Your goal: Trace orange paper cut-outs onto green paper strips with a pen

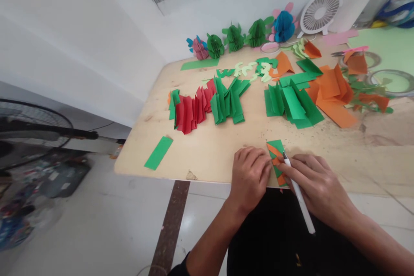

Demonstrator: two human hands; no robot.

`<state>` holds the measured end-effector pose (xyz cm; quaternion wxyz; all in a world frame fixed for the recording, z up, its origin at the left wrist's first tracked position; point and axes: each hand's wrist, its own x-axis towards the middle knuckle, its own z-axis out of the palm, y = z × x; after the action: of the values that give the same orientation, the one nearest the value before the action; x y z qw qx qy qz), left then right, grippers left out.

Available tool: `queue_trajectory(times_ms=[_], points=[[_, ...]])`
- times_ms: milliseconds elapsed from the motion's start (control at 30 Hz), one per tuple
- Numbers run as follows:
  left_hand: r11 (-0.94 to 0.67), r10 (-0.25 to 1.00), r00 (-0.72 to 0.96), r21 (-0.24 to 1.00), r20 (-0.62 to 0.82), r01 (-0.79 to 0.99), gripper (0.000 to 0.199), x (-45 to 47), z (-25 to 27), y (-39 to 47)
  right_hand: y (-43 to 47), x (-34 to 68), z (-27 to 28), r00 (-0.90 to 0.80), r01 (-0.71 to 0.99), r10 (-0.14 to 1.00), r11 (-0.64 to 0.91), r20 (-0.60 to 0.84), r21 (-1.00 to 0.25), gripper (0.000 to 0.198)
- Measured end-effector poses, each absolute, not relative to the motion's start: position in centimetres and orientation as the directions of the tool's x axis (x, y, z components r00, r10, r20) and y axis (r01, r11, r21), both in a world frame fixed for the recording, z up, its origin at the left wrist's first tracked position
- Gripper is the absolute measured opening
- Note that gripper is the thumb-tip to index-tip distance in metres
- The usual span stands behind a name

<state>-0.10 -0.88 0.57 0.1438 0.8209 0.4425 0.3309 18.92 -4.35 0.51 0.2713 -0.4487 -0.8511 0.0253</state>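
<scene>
My right hand grips a white pen, its tip on a small green paper strip at the table's front edge. Over that strip lies an orange paper cut-out, partly hidden by my fingers. My left hand has curled fingers, the tips pressing the cut-out and strip from the left side. Farther left, another green paper strip rests flat. Beyond my hands stand folded green papers, folded red papers and a second green folded group.
Orange papers and tape rolls lie at the right. Along the wall stand green paper figures, a blue one and a small white fan. Pale green cut-outs lie mid-table. A larger fan stands left of the table.
</scene>
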Motion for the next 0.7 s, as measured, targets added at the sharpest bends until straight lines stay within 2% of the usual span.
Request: queue_trajectory(times_ms=[333, 567, 700], points=[[-0.564, 0.824, 0.34, 0.595, 0.454, 0.572, 0.015, -0.41, 0.23, -0.98, -4.24, 18.93, 0.97, -0.46, 0.762, 0.777, 0.594, 0.429, -0.259, 0.034], [-0.566, 0.824, 0.378, 0.602, 0.421, 0.563, 0.012, -0.77, 0.33, -0.93, -4.17, 19.25, 0.75, -0.465, 0.762, 0.791, 0.586, 0.398, -0.275, 0.038], [-0.575, 0.818, 0.404, 0.589, 0.409, 0.568, 0.013, -1.02, 0.56, -0.87, -4.17, 19.3, 0.69, -0.465, 0.766, 0.794, 0.583, 0.392, -0.271, 0.034]])
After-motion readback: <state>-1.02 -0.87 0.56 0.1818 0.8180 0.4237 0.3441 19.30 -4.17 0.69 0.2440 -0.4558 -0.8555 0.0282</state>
